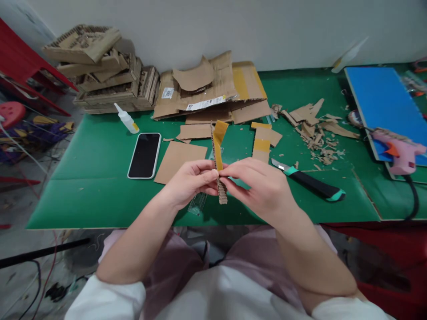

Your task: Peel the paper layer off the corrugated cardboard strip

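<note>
A narrow cardboard strip (222, 195) with bared corrugation at its lower end stands nearly upright between my hands. Yellow tape (219, 138) covers its upper part and flares out at the top. My left hand (191, 181) grips the strip from the left, thumb in front. From the right, my right hand (255, 184) pinches the strip's edge near the tape's lower end. Beneath my left hand lies a clear ruler (197, 204), partly hidden. A flat cardboard square (182, 160) is just behind my left hand. A black and green utility knife (310, 181) rests to the right, blade out.
Left on the green table (83, 178) are a phone (144, 155) and a glue bottle (127, 121). Behind are stacked cardboard trays (110, 78) and folded cardboard (213, 95). Cardboard scraps (310, 129), a blue board (388, 102) and a pink glue gun (400, 151) lie right.
</note>
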Available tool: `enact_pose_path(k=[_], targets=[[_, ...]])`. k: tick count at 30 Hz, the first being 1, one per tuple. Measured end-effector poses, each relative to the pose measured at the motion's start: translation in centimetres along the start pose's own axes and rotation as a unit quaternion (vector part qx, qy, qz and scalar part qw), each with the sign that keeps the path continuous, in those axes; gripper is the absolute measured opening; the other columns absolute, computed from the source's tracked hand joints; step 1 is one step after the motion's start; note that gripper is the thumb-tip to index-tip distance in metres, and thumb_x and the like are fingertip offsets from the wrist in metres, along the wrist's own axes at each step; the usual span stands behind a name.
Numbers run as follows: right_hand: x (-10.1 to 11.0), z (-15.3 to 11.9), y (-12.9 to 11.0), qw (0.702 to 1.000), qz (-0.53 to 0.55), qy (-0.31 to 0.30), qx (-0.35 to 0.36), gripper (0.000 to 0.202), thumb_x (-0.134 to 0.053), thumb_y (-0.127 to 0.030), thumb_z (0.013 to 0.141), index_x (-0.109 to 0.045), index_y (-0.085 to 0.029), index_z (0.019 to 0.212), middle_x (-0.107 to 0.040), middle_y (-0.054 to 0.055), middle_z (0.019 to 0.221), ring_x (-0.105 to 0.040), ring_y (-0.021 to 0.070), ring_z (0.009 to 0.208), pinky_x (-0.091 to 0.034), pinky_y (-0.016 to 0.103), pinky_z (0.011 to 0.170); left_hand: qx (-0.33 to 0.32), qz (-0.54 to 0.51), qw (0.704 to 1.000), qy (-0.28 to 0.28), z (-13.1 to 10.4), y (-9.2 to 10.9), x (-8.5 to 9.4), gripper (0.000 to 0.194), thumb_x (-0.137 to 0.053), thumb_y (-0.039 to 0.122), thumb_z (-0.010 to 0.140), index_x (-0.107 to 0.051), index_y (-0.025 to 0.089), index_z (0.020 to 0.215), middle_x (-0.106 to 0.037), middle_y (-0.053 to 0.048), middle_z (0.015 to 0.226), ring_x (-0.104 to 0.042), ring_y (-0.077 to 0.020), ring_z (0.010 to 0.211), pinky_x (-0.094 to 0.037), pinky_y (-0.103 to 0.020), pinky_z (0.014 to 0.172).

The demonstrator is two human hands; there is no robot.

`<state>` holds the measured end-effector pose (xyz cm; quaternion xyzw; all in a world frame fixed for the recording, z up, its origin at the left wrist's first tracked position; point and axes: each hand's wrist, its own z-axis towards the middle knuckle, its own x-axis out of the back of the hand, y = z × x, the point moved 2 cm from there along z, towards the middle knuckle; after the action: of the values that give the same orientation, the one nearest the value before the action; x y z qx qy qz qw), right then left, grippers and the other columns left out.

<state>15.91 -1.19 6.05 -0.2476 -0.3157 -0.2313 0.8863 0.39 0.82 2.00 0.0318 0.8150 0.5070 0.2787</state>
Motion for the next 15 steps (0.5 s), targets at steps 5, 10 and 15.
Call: enact_pose_path(k=[5,10,15], targets=[[0.23,-0.04,0.15,1.0,0.02,-0.021,-0.005,0.011,-0.055,-0.013,0.083,-0.063,-0.019,0.087,-0.07,0.003,0.082,-0.065,0.0129,0.075,-0.053,0.025,0.069,0.005,-0.011,1.0,-0.015,0.02,-0.03,0.14,0.04,-0.081,0.042,0.059,-0.066,0.012,0.081,-0.062,0.002,0.062,-0.058,-0.0046,0.052,-0.05,-0.012,0.049],[0.37,-0.17,0.33,0.999,0.033,-0.032,-0.004,0.011,-0.055,-0.012,0.083,-0.063,-0.017,0.089,-0.07,0.004,0.083,-0.064,0.013,0.077,-0.053,0.025,0.07,0.013,-0.023,0.999,-0.023,0.14,0.04,-0.01,0.038,-0.082,0.04,0.058,-0.067,0.012,0.079,-0.063,0.003,0.061,-0.059,-0.0042,0.05,-0.05,-0.011,0.048],[0.59,-0.24,0.53,0.998,0.041,-0.052,0.002,0.019,-0.048,-0.01,0.085,-0.062,-0.018,0.096,-0.07,0.005,0.089,-0.064,0.0134,0.081,-0.054,0.026,0.071,0.028,-0.033,0.999,-0.026,-0.02,0.16,-0.05,0.041,-0.082,0.042,0.057,-0.065,0.012,0.079,-0.064,0.002,0.061,-0.06,-0.0053,0.05,-0.048,-0.011,0.046]])
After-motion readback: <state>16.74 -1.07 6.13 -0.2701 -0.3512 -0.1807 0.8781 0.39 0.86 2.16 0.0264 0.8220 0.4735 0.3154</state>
